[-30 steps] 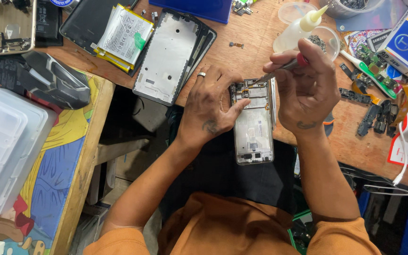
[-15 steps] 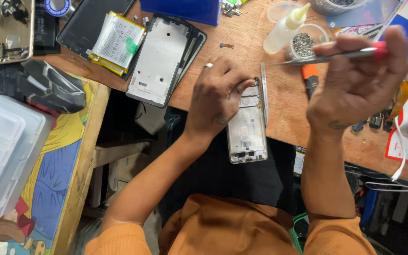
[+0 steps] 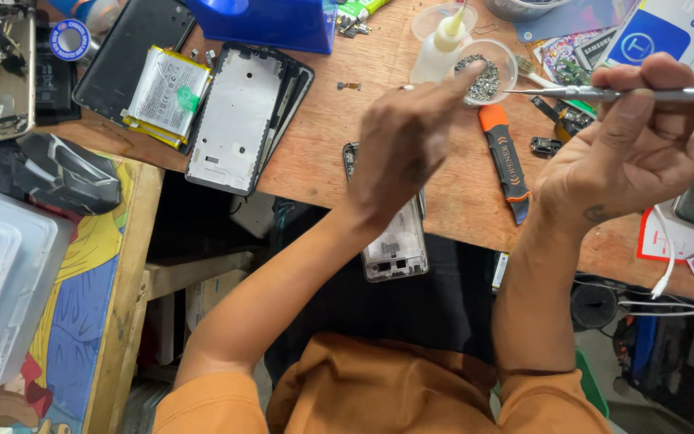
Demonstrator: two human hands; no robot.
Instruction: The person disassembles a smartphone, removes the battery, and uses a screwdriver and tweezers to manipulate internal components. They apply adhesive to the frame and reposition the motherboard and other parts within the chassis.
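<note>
My left hand stretches away from me across the wooden table, its index fingertip on the small metal screws in a clear round dish. It holds nothing that I can see. Under its wrist a stripped phone frame lies untouched, hanging partly over the table's near edge. My right hand is raised to the right and grips a thin screwdriver with a red end cap. The screwdriver lies level, its tip pointing left toward the dish.
An orange utility knife lies between my hands. A glue bottle stands behind the dish. At left are a white phone mid-frame, a battery, a blue box and clear plastic boxes. Small parts and cables crowd the right.
My left hand let go of the phone frame and reached up to the screw dish. My right hand lifted the screwdriver off the phone and swung it to the right.
</note>
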